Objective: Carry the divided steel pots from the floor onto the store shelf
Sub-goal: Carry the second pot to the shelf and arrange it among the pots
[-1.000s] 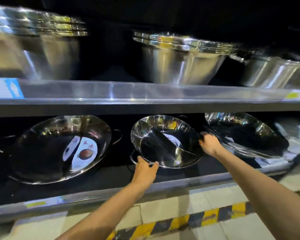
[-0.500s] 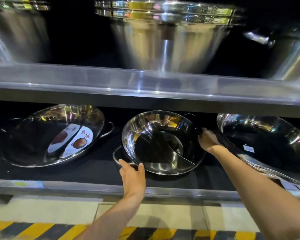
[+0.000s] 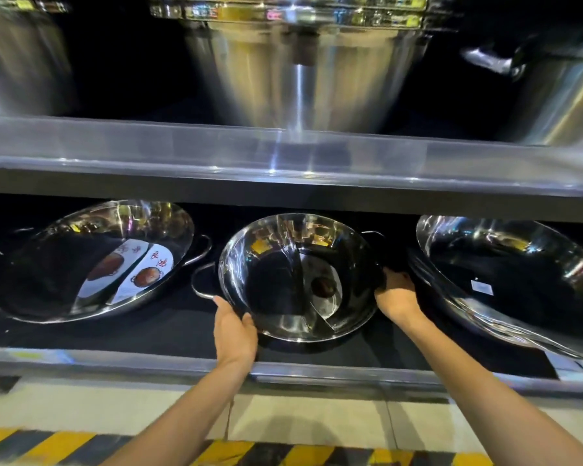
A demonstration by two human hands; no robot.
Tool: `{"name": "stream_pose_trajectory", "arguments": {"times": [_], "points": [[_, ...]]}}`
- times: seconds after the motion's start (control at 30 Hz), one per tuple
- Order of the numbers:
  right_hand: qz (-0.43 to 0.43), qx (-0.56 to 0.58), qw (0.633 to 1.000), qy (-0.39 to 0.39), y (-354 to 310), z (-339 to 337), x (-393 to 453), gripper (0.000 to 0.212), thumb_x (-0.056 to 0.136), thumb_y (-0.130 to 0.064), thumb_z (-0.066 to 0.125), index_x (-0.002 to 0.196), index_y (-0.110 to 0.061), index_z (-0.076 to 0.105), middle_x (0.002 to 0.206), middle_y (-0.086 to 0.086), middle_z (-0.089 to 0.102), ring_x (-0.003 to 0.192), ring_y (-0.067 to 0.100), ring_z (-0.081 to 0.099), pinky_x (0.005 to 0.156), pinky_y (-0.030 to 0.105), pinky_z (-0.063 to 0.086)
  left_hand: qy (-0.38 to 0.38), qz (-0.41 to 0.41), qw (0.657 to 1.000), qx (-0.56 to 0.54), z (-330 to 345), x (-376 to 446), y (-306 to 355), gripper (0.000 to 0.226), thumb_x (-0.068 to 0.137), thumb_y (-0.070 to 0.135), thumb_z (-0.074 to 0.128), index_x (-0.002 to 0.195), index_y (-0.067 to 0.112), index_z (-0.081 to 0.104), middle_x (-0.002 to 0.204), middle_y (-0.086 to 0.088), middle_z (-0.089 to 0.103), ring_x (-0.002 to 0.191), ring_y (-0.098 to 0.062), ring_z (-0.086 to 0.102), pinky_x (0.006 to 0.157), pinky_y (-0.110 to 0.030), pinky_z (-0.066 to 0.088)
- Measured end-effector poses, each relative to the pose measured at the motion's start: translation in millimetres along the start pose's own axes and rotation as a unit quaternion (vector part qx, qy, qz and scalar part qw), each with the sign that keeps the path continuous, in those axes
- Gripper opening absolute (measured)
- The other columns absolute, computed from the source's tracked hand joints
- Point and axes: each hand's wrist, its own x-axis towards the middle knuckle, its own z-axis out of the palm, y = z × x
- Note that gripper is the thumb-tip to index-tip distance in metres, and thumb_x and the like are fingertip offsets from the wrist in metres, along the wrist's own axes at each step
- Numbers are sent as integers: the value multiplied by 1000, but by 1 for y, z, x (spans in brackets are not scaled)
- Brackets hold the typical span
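The divided steel pot (image 3: pixel 300 277) leans tilted on the lower shelf (image 3: pixel 169 334), its open mouth facing outward and a curved partition splitting its bowl. The left hand (image 3: pixel 233 334) grips its lower-left rim, thumb over the edge, fingers (image 3: pixel 249 322) closed on the steel. The right hand (image 3: pixel 396 295) clasps the right rim, its fingers wrapped behind the pot. Left of the left hand leans a labelled pot (image 3: pixel 95 260); right of the right hand sits a stack of pans (image 3: pixel 509 280). Above both hands, tall pots (image 3: pixel 303 68) stand on the upper shelf (image 3: pixel 283 156).
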Motion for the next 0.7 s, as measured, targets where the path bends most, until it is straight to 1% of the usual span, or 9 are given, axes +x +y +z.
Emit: {"name": "stream_pose_trajectory", "arguments": {"times": [0.1, 0.17, 0.23, 0.3, 0.33, 0.37, 0.4, 0.53, 0.7], "points": [[27, 44, 998, -21, -1, -4, -7, 31, 94, -13, 47, 121, 2, 53, 122, 26, 58, 113, 40, 54, 94, 39, 44, -20, 18, 1000, -6, -4, 0, -1, 56, 90, 7, 49, 138, 0, 22, 132, -20, 50, 121, -35, 47, 108, -47, 36], [35, 62, 997, -27, -3, -5, -12, 33, 92, -4, 47, 124, 2, 49, 123, 26, 57, 111, 41, 54, 92, 40, 47, -28, 22, 999, -17, -5, -1, -2, 56, 90, 6, 48, 139, 2, 22, 130, -15, 51, 119, -32, 48, 109, -45, 36], [52, 87, 995, -18, -2, -3, -19, 33, 89, 3, 48, 122, 5, 50, 116, 28, 59, 102, 40, 57, 84, 40, 49, -37, 16, 999, -23, -8, 3, -2, 58, 91, 5, 46, 142, 5, 18, 123, -10, 53, 108, -26, 52, 107, -40, 37], [79, 92, 993, -12, 0, 1, -28, 18, 89, 3, 48, 103, 10, 56, 97, 27, 62, 89, 38, 60, 70, 37, 47, -50, 12, 998, -21, -13, 9, -2, 60, 92, 5, 44, 144, 8, 14, 121, -12, 56, 96, -21, 51, 100, -36, 39], [88, 91, 992, -10, 1, 3, -33, 12, 90, 2, 48, 89, 9, 57, 89, 25, 61, 87, 40, 60, 68, 37, 45, -57, 10, 998, -19, -16, 12, -3, 63, 92, 5, 44, 145, 10, 11, 126, -13, 55, 99, -24, 52, 99, -35, 40], [96, 89, 991, -6, 2, 4, -37, 15, 90, 1, 48, 78, 6, 56, 88, 25, 61, 89, 41, 60, 68, 38, 45, -65, 9, 998, -17, -18, 14, -3, 64, 92, 6, 44, 146, 12, 9, 131, -14, 53, 108, -28, 52, 101, -36, 39], [96, 88, 991, -1, 3, 6, -39, 17, 91, 0, 48, 76, 5, 56, 92, 27, 62, 91, 42, 60, 69, 37, 44, -73, 9, 997, -14, -20, 17, -4, 65, 92, 7, 44, 146, 13, 8, 135, -14, 50, 117, -30, 50, 104, -38, 37], [99, 91, 991, 17, 2, 10, -45, 20, 92, -2, 48, 104, 11, 58, 108, 28, 60, 97, 39, 59, 71, 29, 41, -103, 16, 995, -6, -23, 28, -7, 64, 92, 7, 45, 146, 14, 11, 147, -13, 39, 130, -31, 42, 109, -41, 34], [107, 103, 988, 26, 0, 8, -49, 20, 90, 1, 49, 107, 10, 57, 107, 27, 63, 99, 38, 60, 70, 27, 41, -122, 9, 992, -22, -21, 38, -8, 66, 92, 7, 45, 146, 17, 8, 140, -13, 48, 128, -29, 44, 108, -39, 35]]}}
